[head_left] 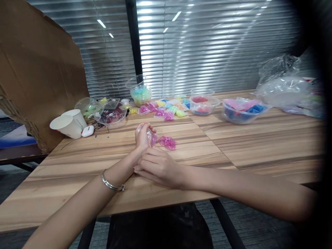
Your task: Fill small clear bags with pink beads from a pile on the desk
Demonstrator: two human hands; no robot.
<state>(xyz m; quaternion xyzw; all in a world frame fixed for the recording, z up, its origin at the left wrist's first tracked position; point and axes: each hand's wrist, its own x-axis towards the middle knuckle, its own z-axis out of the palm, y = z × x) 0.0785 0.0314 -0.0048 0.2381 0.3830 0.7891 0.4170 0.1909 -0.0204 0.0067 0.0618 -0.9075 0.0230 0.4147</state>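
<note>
My left hand [142, 137] is turned up over the table, its fingers curled round a small clear plastic bag [153, 137] with something pink inside. Just right of the bag lies a loose heap of thin, glossy pink bits [168, 142] that look like small rubber bands. My right hand [158, 166] rests against the left wrist, with its fingers bent and pressed together. Whatever those fingers may pinch is hidden. A silver bangle [111, 186] circles my left forearm.
Small coloured bags [169, 116] lie along the back, near a tub of coloured bits [141, 95]. Two more tubs [203, 105] [242, 112] stand right, before a plastic-wrapped bundle [284, 90]. Left are paper cups [64, 125], a white earbud case [88, 131] and a cardboard sheet [38, 69].
</note>
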